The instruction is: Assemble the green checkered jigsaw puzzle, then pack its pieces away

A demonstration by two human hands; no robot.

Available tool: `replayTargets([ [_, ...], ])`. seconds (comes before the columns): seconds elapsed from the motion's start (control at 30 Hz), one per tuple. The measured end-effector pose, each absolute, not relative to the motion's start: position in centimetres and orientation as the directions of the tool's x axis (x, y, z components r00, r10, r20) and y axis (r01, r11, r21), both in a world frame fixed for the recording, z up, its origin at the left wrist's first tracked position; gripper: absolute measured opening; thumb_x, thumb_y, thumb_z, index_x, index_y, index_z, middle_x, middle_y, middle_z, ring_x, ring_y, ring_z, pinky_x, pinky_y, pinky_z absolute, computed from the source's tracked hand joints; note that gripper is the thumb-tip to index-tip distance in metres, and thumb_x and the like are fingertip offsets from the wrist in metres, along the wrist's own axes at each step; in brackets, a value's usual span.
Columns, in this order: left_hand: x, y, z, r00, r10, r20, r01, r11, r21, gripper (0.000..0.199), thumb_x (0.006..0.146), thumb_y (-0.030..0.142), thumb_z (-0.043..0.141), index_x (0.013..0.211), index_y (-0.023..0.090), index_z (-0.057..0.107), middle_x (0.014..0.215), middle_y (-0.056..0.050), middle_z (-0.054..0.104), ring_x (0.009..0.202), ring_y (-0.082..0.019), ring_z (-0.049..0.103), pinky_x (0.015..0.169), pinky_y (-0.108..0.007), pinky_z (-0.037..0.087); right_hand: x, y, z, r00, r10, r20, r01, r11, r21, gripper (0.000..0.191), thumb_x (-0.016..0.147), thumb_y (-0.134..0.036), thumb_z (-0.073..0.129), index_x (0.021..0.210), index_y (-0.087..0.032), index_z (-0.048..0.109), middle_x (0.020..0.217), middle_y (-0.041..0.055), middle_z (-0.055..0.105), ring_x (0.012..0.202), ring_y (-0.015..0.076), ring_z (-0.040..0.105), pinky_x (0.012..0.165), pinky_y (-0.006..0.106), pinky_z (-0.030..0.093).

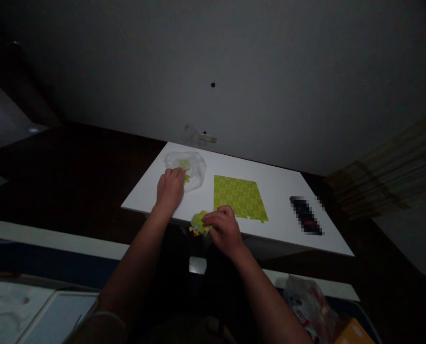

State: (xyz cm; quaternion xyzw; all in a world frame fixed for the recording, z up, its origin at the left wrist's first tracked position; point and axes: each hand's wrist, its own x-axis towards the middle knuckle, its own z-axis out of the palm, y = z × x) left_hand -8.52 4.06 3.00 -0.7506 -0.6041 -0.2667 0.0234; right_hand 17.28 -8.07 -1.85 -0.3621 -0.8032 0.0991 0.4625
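Note:
My right hand (227,231) pinches several yellow-green jigsaw puzzle pieces (199,223) just off the table's front edge. My left hand (171,188) reaches over a clear plastic bag (197,167) at the table's left end. Its fingertips are bent down at the bag, close to more green puzzle pieces (184,164) there; what they grip, if anything, is hidden. To the right of the bag lies a flat, joined section of green checkered puzzle (239,196), with knobbed edges along its front side. My right hand covers its front left corner.
The white table (273,184) stands close to a grey wall with a socket strip (207,138). A dark, pixelated object (306,216) lies at the table's right end. Below right are a clear plastic package (308,306) and an orange box (354,333); a white-framed board (64,313) is below left.

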Motion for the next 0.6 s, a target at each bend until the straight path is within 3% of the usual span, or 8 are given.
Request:
replayTargets([
  [0.13, -9.8, 5.6, 3.1, 0.133, 0.877, 0.462, 0.862, -0.333, 0.383, 0.066, 0.102, -0.003, 0.057, 0.157, 0.021, 0.084, 0.163, -0.018, 0.082, 0.147, -0.040, 0.075, 0.127, -0.058, 0.065, 15.8, -6.4, -1.5, -0.353, 0.413, 0.839, 0.504, 0.840, -0.202, 0.043, 0.103, -0.006, 0.071, 0.132, -0.035, 0.084, 0.126, 0.0033, 0.095, 0.108, 0.0275, 0.082, 0.101, 0.048, 0.061],
  [0.2, -10.5, 6.3, 3.3, 0.141, 0.867, 0.478, 0.817, -0.375, 0.439, 0.068, 0.098, -0.004, 0.058, 0.155, 0.020, 0.085, 0.161, -0.017, 0.083, 0.148, -0.037, 0.076, 0.132, -0.056, 0.064, 14.5, -3.8, -1.1, -0.378, 0.361, 0.852, 0.554, 0.826, -0.105, 0.037, 0.107, -0.012, 0.073, 0.133, -0.035, 0.086, 0.128, 0.0050, 0.094, 0.110, 0.0297, 0.081, 0.101, 0.048, 0.061],
  [0.27, -11.2, 7.0, 3.6, 0.160, 0.859, 0.487, 0.779, -0.413, 0.472, 0.069, 0.095, -0.005, 0.059, 0.154, 0.018, 0.085, 0.160, -0.017, 0.083, 0.150, -0.035, 0.077, 0.137, -0.054, 0.061, 12.5, -0.7, -0.1, -0.384, 0.449, 0.807, 0.662, 0.743, -0.098, 0.032, 0.109, -0.011, 0.071, 0.126, -0.032, 0.088, 0.127, 0.0086, 0.094, 0.113, 0.0319, 0.079, 0.100, 0.048, 0.060],
  [0.37, -11.7, 7.9, 4.0, 0.181, 0.852, 0.491, 0.758, -0.439, 0.482, 0.070, 0.092, -0.007, 0.058, 0.153, 0.017, 0.085, 0.161, -0.018, 0.083, 0.152, -0.032, 0.077, 0.140, -0.052, 0.059, 9.8, 2.4, 2.4, -0.282, 0.692, 0.664, 0.852, 0.499, -0.158, 0.051, 0.107, -0.005, 0.067, 0.150, -0.024, 0.085, 0.150, 0.0186, 0.087, 0.134, 0.0388, 0.074, 0.109, 0.053, 0.059],
  [0.43, -11.8, 8.1, 4.0, 0.196, 0.851, 0.487, 0.755, -0.448, 0.479, 0.069, 0.093, -0.008, 0.057, 0.151, 0.017, 0.085, 0.159, -0.017, 0.084, 0.152, -0.031, 0.077, 0.140, -0.053, 0.059, 9.5, 2.4, 3.4, -0.279, 0.717, 0.638, 0.859, 0.483, -0.167, 0.058, 0.103, -0.004, 0.067, 0.155, -0.022, 0.084, 0.159, 0.0205, 0.083, 0.140, 0.0400, 0.071, 0.113, 0.054, 0.059],
  [0.6, -10.6, 5.5, 3.3, 0.197, 0.830, 0.521, 0.814, -0.435, 0.386, 0.058, 0.097, -0.003, 0.060, 0.142, 0.019, 0.089, 0.161, -0.019, 0.081, 0.149, -0.037, 0.076, 0.131, -0.058, 0.065, 14.1, -3.0, 1.2, -0.330, 0.773, 0.542, 0.835, 0.507, -0.213, 0.040, 0.106, -0.015, 0.069, 0.140, -0.022, 0.088, 0.142, 0.0173, 0.087, 0.132, 0.0371, 0.077, 0.113, 0.051, 0.061],
])
